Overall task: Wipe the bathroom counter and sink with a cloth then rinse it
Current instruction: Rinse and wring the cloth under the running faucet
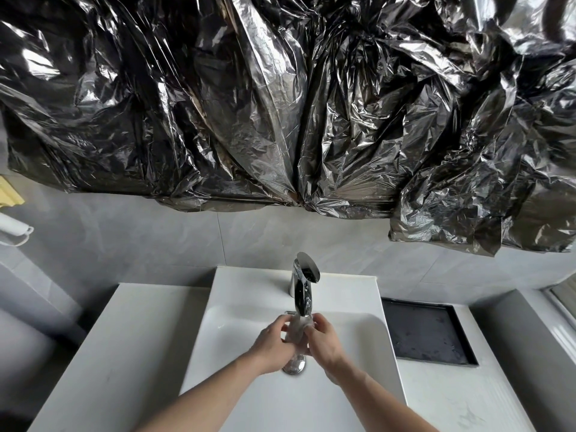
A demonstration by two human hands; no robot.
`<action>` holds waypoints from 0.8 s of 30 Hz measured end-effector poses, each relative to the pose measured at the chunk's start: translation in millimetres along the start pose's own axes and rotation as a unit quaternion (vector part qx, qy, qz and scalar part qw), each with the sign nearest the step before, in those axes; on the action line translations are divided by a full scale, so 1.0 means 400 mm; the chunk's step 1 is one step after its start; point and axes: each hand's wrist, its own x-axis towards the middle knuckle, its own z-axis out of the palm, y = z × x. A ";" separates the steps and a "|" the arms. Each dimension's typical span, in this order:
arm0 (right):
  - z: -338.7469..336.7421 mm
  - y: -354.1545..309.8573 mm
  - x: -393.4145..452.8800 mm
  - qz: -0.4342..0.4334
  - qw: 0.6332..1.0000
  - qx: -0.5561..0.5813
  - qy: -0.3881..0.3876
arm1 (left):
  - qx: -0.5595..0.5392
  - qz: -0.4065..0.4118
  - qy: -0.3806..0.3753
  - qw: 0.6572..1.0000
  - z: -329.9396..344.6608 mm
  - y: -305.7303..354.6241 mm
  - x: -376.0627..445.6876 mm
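While the cloth (295,330) sits bunched up between both hands, I see the left hand (271,344) curled round its left side and the right hand (324,342) curled round its right side, so both sets of fingers are gripping it. The cloth is pale and wet-looking, and it sits right under the tip of the tap (303,286), just above the fingers. Below the fingers is the shiny drain (293,366), in the bottom of the sink (237,332). I cannot tell if water is running, because the spot is small and blurry. I think this is the rinse step, near the end of the job. What could go wrong? If I squeeze too hard or too fast, water could squirt out past the fingers onto the counter (131,322) to the left of them, and then it needs wiping again. If the fingers let go, the wet cloth could drop onto the drain and block it. The knuckles are also close to the tap, so lifting up could bump them.
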 end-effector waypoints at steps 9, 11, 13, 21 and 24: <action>-0.051 0.049 -0.015 0.050 0.996 0.069 0.008 | -0.211 -0.008 0.068 0.975 -0.006 0.025 0.013; -0.054 0.068 -0.013 0.104 0.991 0.080 0.000 | -0.252 -0.014 0.053 0.966 0.007 0.038 0.009; -0.049 0.067 -0.016 0.135 0.987 0.084 -0.034 | -0.278 -0.009 0.035 0.960 0.019 0.041 0.013; -0.002 0.032 0.006 0.093 0.994 0.047 0.017 | -0.042 0.043 0.009 0.998 -0.011 -0.003 0.005; 0.005 0.018 -0.003 0.068 0.997 0.008 0.022 | 0.058 0.094 0.019 0.994 -0.027 -0.035 -0.009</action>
